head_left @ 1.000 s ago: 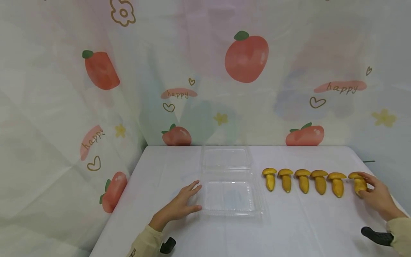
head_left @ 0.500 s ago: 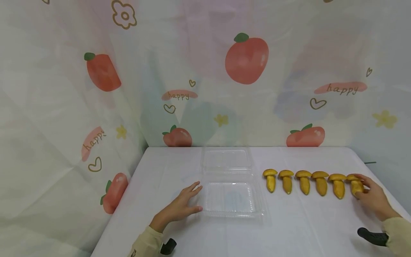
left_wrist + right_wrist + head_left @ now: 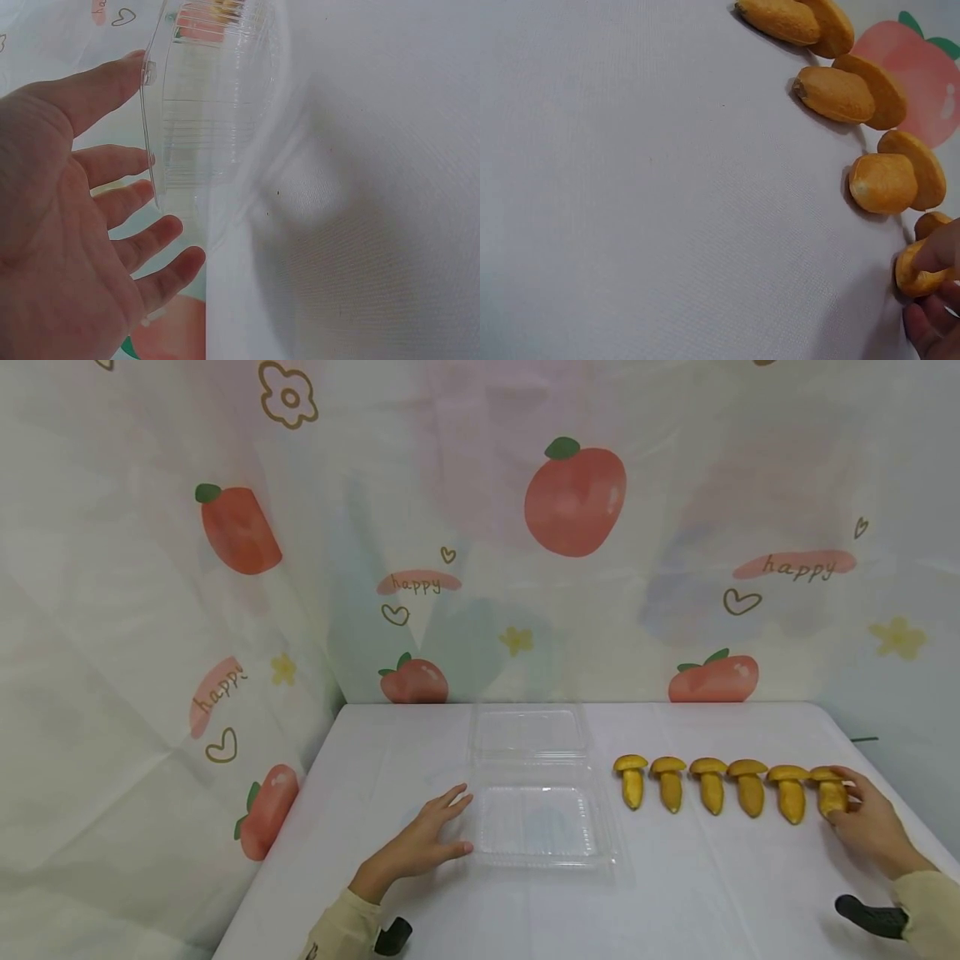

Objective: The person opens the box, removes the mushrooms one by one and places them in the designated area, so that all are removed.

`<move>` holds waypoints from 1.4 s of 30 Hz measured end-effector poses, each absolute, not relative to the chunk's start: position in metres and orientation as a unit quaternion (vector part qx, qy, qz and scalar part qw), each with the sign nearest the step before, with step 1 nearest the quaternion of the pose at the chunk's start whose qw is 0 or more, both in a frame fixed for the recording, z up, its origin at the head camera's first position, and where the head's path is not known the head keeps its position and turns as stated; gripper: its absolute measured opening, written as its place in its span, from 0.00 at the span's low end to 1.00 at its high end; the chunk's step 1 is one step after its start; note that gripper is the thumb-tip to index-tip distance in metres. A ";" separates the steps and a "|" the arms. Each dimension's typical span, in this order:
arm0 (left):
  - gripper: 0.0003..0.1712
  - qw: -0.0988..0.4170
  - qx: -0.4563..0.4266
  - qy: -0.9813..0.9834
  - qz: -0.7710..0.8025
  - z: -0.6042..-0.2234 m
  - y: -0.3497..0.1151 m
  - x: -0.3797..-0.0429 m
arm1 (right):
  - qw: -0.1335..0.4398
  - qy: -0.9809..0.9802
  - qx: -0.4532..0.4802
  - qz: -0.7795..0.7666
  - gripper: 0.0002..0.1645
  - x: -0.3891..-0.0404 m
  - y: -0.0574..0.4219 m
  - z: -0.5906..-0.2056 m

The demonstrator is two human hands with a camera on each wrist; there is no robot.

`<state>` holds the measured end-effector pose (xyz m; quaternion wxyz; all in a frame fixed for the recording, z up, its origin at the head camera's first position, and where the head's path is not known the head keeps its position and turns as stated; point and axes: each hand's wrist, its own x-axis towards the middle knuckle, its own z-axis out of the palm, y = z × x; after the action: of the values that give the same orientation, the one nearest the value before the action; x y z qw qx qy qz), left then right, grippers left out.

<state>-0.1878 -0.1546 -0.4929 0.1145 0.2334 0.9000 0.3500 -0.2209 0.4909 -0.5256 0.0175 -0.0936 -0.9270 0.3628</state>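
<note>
Several yellow mushrooms with broad caps lie in a row on the white table, caps toward the back wall. My right hand (image 3: 873, 827) grips the rightmost mushroom (image 3: 829, 797), fingers at its cap and thumb low on its stem. The right wrist view shows that mushroom (image 3: 915, 276) partly covered by the fingers, with its neighbour (image 3: 885, 184) just beside it. At the left side of an opened clear plastic clamshell box (image 3: 536, 822), my left hand (image 3: 420, 839) spreads its fingers. In the left wrist view, the thumb and fingertips meet the box's rim (image 3: 150, 142).
The box's lid (image 3: 528, 731) is folded back toward the wall. The leftmost mushroom (image 3: 632, 782) lies a short way right of the box. A fruit-printed cloth (image 3: 480, 527) hangs behind the table (image 3: 675, 893). Black wrist mounts (image 3: 870, 914) stick out near both sleeves.
My right hand has slid the rightmost mushroom left, close up to its neighbour, and still grips it. The left hand and the box have stayed in place.
</note>
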 end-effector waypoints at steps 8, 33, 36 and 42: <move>0.44 0.105 0.241 0.899 0.349 -0.491 -0.155 -0.188 | -0.011 -0.913 -0.130 0.386 0.45 -0.222 0.493 -0.521; 0.43 0.093 0.239 0.906 0.338 -0.488 -0.157 -0.185 | 0.032 -0.923 -0.136 0.357 0.50 -0.217 0.508 -0.526; 0.43 0.093 0.239 0.905 0.339 -0.489 -0.158 -0.186 | 0.027 -0.919 -0.139 0.367 0.49 -0.203 0.482 -0.499; 0.43 0.086 0.238 0.906 0.339 -0.487 -0.159 -0.187 | 0.038 -0.924 -0.120 0.362 0.45 -0.192 0.458 -0.473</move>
<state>-0.1869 -0.1589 -0.4870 0.0861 0.2380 0.9060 0.3392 -0.1922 0.4579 -0.4726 0.0375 -0.1203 -0.9238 0.3616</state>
